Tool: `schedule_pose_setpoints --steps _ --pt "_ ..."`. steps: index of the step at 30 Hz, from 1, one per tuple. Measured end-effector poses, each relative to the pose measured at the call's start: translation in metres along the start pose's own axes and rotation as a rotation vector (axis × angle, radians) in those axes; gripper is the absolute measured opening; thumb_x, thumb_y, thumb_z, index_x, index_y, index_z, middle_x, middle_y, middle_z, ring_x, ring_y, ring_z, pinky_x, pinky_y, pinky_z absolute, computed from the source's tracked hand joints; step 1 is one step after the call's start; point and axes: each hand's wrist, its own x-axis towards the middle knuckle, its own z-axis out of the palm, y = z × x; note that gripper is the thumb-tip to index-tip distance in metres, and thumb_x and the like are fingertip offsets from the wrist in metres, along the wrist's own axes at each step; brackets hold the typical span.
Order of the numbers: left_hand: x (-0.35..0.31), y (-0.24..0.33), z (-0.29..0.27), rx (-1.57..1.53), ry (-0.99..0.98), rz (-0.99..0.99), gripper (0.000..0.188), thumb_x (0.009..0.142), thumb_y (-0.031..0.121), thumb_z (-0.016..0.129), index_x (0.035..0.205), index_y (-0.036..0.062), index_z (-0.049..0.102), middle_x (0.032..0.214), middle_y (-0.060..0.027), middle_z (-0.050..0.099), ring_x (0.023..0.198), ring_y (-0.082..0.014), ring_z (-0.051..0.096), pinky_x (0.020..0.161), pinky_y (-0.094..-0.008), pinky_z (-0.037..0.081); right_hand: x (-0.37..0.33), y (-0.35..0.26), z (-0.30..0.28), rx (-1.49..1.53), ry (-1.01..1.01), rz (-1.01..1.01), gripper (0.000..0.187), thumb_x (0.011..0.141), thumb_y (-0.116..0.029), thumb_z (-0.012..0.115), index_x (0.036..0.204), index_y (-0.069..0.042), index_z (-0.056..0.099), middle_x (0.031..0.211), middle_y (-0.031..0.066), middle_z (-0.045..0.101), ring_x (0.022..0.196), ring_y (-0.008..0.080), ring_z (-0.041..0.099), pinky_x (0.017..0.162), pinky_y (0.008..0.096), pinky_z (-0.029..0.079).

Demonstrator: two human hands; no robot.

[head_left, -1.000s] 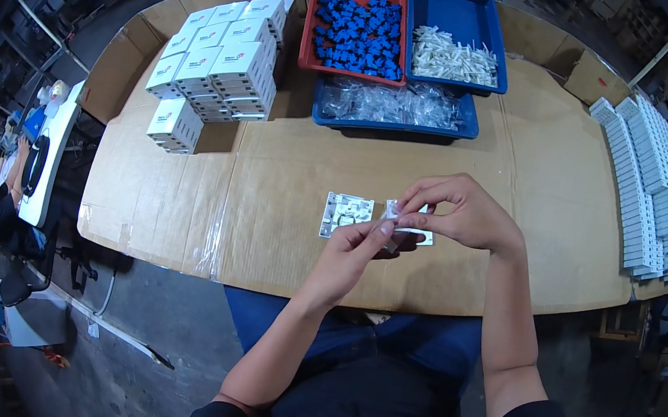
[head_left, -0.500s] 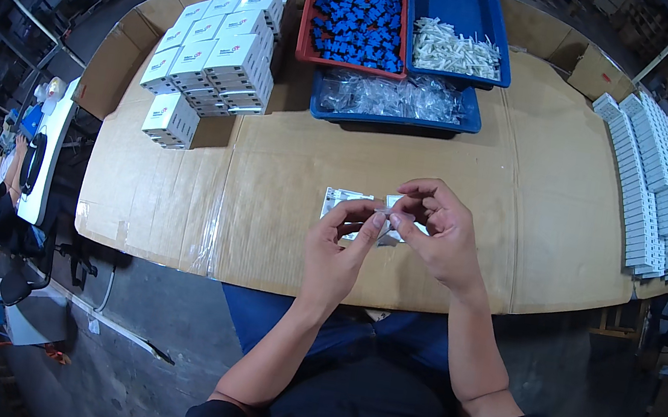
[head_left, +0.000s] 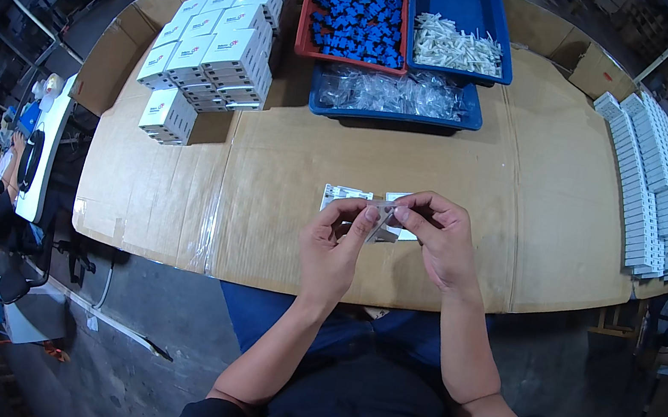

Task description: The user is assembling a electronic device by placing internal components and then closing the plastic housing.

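Observation:
Both hands meet over the near middle of the cardboard-covered table (head_left: pixel 279 226). A small clear plastic bag (head_left: pixel 382 219) is stretched between them. My left hand (head_left: pixel 332 241) pinches its left side between thumb and finger. On its right side, my right hand (head_left: pixel 443 240) pinches it the same way, fingers curled. Whether anything lies inside the bag is too small to tell. Just beyond my fingers is an opened white box (head_left: pixel 345 194) with white parts showing, largely hidden by my hands.
At the back stand a red tray (head_left: pixel 302 31) of blue clips, a blue tray (head_left: pixel 506 66) of white sticks and another blue tray (head_left: pixel 365 115) of clear bags. White boxes (head_left: pixel 229 46) are stacked left, long rows of white boxes (head_left: pixel 644 186) right. Co-workers sit at both sides.
My right hand has come down slightly, and its raised, spread fingers have curled in. The bag now hangs tilted between both pinches, more of it showing.

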Motion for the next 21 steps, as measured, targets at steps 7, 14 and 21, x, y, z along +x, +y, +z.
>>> schedule_pose_setpoints --steps 7,14,21 --pt "0.001 -0.002 0.000 0.028 0.017 0.023 0.017 0.101 0.010 0.071 0.109 -0.0043 0.069 0.099 -0.0059 0.073 0.092 -0.0102 0.067 0.083 -0.0242 0.053 -0.001 -0.003 0.002 -0.033 0.011 -0.021 0.011 0.094 -0.002 0.074 0.104 0.002 0.074 0.099 0.0058 0.075 0.089 0.0102 0.068 0.081 0.0243 0.055" --pt "0.002 -0.005 -0.003 0.053 -0.002 0.029 0.015 0.101 0.010 0.070 0.108 -0.0038 0.069 0.098 -0.0052 0.072 0.091 -0.0093 0.066 0.083 -0.0243 0.053 -0.001 0.002 0.001 -0.062 0.020 -0.006 0.008 0.096 -0.003 0.071 0.103 0.002 0.071 0.096 0.0066 0.073 0.090 0.0112 0.067 0.085 0.0272 0.054" --pt "0.001 -0.012 -0.004 -0.003 0.017 0.028 0.017 0.101 0.014 0.071 0.110 0.0005 0.070 0.100 -0.0052 0.073 0.093 -0.0109 0.068 0.087 -0.0268 0.053 -0.003 0.012 0.010 0.062 -0.010 0.014 0.016 0.097 -0.010 0.073 0.109 -0.001 0.070 0.104 0.0049 0.072 0.095 0.0109 0.066 0.086 0.0250 0.051"
